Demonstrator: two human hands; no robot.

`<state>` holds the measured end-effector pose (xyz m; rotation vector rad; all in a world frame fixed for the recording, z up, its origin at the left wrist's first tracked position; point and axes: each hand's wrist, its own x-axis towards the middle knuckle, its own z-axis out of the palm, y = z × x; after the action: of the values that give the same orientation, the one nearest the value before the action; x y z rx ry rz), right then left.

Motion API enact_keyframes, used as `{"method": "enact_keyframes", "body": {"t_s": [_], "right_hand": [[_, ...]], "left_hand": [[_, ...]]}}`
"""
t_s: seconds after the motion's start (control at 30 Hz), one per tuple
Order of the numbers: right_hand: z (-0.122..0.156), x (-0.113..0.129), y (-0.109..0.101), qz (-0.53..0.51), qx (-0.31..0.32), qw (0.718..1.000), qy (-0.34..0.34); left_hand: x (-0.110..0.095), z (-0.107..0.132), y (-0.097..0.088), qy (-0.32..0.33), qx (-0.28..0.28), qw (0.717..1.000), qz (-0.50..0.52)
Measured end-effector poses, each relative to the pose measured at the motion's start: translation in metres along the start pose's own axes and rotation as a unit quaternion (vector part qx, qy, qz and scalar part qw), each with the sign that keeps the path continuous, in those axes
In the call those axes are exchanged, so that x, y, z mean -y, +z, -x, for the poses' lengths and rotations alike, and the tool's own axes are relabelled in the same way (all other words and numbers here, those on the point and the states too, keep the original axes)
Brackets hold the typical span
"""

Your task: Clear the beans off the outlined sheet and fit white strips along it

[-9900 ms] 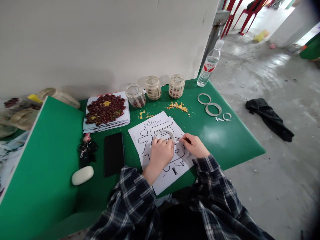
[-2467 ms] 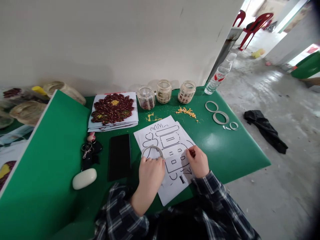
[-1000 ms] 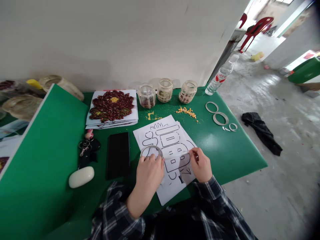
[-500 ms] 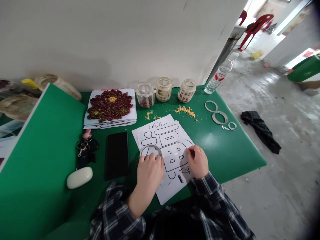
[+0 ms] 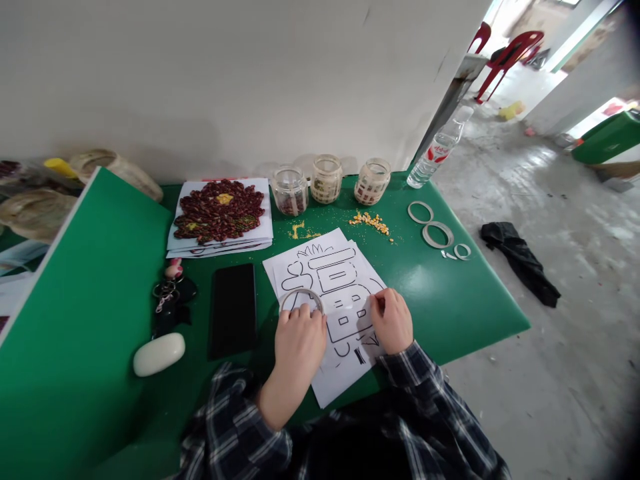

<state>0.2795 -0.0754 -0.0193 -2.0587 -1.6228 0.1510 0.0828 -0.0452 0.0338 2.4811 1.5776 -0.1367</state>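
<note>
My left hand (image 5: 301,340) is closed round a roll of clear tape (image 5: 301,292), whose upper rim shows above the knuckles. A faint clear strip stretches from it across the drawing to my right hand (image 5: 391,321), where thumb and forefinger pinch its end. Under both hands lies a small stack of white paper sheets (image 5: 330,387). The top sheet carries black outlines of a house, grass and rounded shapes. My fingers hide part of the lines on both sides.
Behind the paper stand several glass jars (image 5: 327,179), with corn kernels (image 5: 371,223) and yellow grains scattered before them. Rolls of tape (image 5: 438,235) and a water bottle (image 5: 440,151) are at right. Leftward lie a phone (image 5: 233,311), keys (image 5: 167,293), a white case (image 5: 159,355) and a bean flower picture (image 5: 220,212).
My right hand has shifted very slightly left, toward my left hand. The whole view has moved a touch; the tape roll and paper stay in place.
</note>
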Motion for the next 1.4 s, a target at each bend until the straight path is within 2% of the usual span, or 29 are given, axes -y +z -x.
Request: {"method": "enact_keyframes", "body": {"t_s": [0.43,0.63,0.8,1.07,1.4], "right_hand": [[0.000,0.001,0.002,-0.001,-0.013,1.000,-0.001],[-0.001,-0.004,0.003,-0.044,-0.026,0.998,0.039],[-0.002,-0.005,-0.003,-0.061,0.001,0.998,0.029],[-0.001,0.011,-0.009,-0.010,0.008,0.998,-0.053],[0.006,0.041,0.005,-0.069,0.078,0.993,-0.053]], "left_hand": [[0.000,-0.002,0.000,-0.001,-0.007,1.000,0.000],[0.000,-0.002,-0.001,0.002,-0.009,1.000,0.010],[0.002,-0.002,0.000,0.003,-0.017,1.000,0.012],[0.003,-0.002,0.003,0.009,-0.016,1.000,0.014],[0.003,-0.002,0.006,0.000,-0.022,1.000,0.022]]}}
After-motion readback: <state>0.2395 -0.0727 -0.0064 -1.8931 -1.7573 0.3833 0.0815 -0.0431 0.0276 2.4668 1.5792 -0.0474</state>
